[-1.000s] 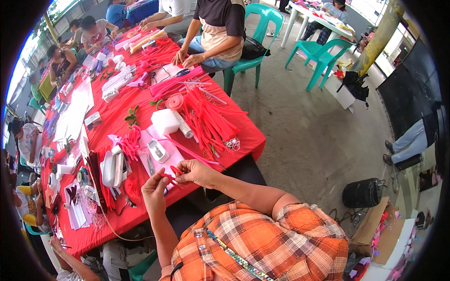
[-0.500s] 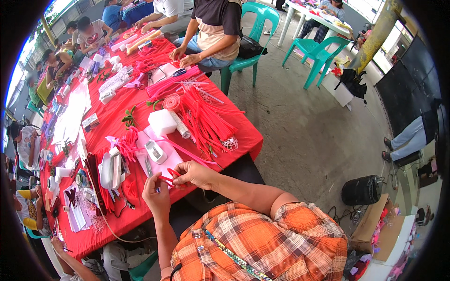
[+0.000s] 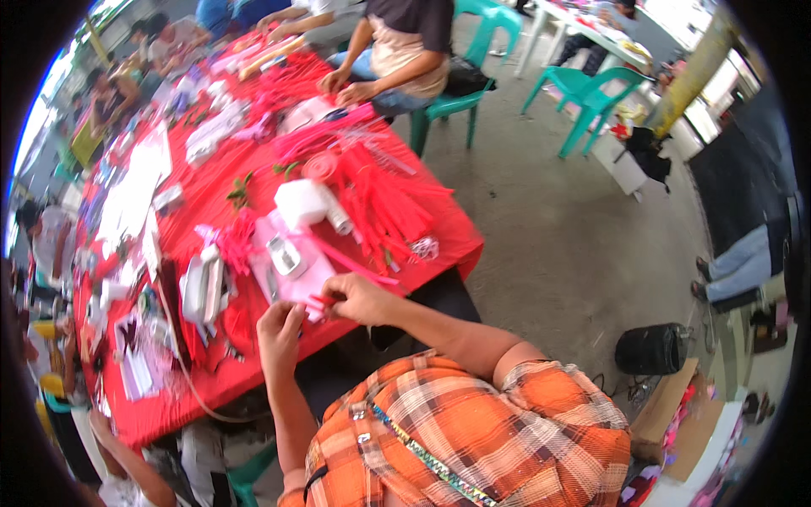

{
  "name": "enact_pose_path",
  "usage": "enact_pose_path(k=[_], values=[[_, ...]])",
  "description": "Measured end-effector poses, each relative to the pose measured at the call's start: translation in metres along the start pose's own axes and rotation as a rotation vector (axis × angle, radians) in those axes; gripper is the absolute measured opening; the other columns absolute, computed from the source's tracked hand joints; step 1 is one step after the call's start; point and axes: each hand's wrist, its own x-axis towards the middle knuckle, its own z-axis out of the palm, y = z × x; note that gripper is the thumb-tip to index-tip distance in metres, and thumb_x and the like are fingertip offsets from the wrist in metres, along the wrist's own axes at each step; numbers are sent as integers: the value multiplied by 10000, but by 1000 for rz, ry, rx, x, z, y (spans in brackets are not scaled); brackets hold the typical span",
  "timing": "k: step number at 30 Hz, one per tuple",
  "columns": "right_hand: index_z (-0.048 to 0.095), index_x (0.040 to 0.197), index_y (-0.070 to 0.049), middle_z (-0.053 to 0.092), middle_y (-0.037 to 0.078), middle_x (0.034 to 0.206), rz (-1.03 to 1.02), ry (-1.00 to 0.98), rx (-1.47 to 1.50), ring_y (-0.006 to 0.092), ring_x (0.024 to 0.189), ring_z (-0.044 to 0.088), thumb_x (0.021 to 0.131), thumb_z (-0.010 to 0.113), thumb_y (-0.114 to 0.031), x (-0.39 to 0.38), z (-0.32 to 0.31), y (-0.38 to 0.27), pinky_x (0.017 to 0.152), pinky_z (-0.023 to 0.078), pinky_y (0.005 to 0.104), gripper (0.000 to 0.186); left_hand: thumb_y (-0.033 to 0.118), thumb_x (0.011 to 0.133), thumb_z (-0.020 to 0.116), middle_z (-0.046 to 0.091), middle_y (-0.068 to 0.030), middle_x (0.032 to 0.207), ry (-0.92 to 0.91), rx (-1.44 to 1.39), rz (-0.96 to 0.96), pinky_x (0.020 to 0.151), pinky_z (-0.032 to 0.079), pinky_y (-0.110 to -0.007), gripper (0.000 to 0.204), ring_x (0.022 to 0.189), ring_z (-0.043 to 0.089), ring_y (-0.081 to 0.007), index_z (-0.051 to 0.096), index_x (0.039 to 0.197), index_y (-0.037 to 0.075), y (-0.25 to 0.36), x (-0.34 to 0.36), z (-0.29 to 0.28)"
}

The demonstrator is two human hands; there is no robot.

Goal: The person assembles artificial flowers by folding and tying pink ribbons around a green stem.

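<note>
My left hand [image 3: 280, 328] and my right hand [image 3: 365, 300] are close together over the near edge of the table. Each is pinched on a short red pipe cleaner [image 3: 316, 306], partly covered by my fingers and blurred. Just beyond my hands lies a pink sheet [image 3: 318, 272] with a white oval plastic holder [image 3: 288, 257] on it. A white block [image 3: 301, 204] sits behind that, beside a pale roll [image 3: 336, 215]. A big bundle of red pipe cleaners [image 3: 384, 207] spreads to the right, next to a coiled red ribbon [image 3: 319, 166].
The red-covered table [image 3: 215, 376] carries a grey-white case [image 3: 201, 289], a green sprig [image 3: 240, 192] and white sheets [image 3: 139, 182]. A co-worker's hands [image 3: 355, 91] are at the far side. Green chairs [image 3: 587, 97], a black bin-shaped object [image 3: 650, 348] and cardboard [image 3: 667, 410] stand right.
The view has shifted slightly, so the table sits lower and to the right. My hands remain pinched on the red pipe cleaner, with my right hand a little farther right.
</note>
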Motion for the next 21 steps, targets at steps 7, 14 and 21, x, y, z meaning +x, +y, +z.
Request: enact_pose_path(k=[7, 14, 21], values=[[575, 963, -25, 623, 33, 840, 153, 126, 417, 79, 698, 575, 865, 576, -62, -2, -8, -16, 637, 475, 206, 105, 112, 872, 584, 570, 20, 718, 427, -228, 161, 575, 387, -184, 152, 647, 490, -37, 631, 880, -33, 3, 22, 2], [594, 944, -54, 619, 14, 767, 207, 53, 752, 60, 611, 529, 877, 597, -197, -2, 10, -25, 562, 427, 191, 158, 72, 861, 602, 614, -13, 769, 199, -491, 141, 611, 436, -195, 155, 665, 535, -56, 629, 985, -18, 3, 13, 28], [632, 920, -56, 597, -10, 730, 114, 121, 582, 45, 578, 495, 870, 608, -177, -6, 3, -25, 546, 404, 182, 133, 86, 843, 622, 641, -30, 758, 128, -418, 97, 633, 448, -199, 150, 684, 559, -64, 651, 924, -37, 12, 12, 25]])
